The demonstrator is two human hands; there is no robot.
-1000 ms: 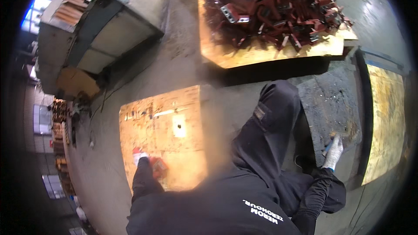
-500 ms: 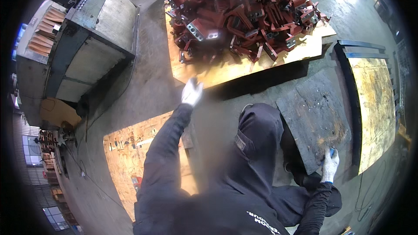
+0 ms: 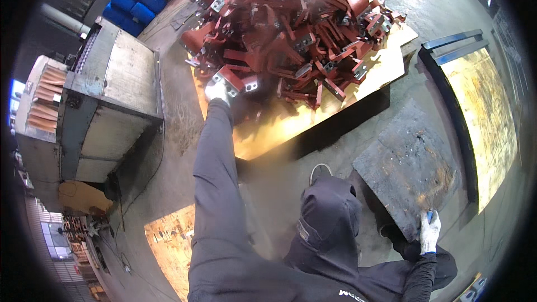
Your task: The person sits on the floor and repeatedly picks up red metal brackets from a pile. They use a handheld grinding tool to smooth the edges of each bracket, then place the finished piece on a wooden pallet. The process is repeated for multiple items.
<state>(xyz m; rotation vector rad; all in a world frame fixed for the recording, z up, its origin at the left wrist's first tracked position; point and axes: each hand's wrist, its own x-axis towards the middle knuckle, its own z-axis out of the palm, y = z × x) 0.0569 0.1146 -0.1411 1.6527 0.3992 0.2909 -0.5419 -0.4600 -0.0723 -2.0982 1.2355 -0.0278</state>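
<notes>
Our white-gloved left hand (image 3: 217,90) meets a red-brown metal bracket (image 3: 232,78) with drilled grey ends at the near-left of the bracket heap (image 3: 307,33); its grip we cannot tell. Our white-gloved right hand (image 3: 429,233) clasps a small blue object (image 3: 429,216) beside a dark grey mat (image 3: 400,159).

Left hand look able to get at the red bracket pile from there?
Probably yes: the left hand seems to touch a bracket at the near-left edge of the red bracket pile, and nothing visible blocks it. Finger closure isn't clear.
</notes>
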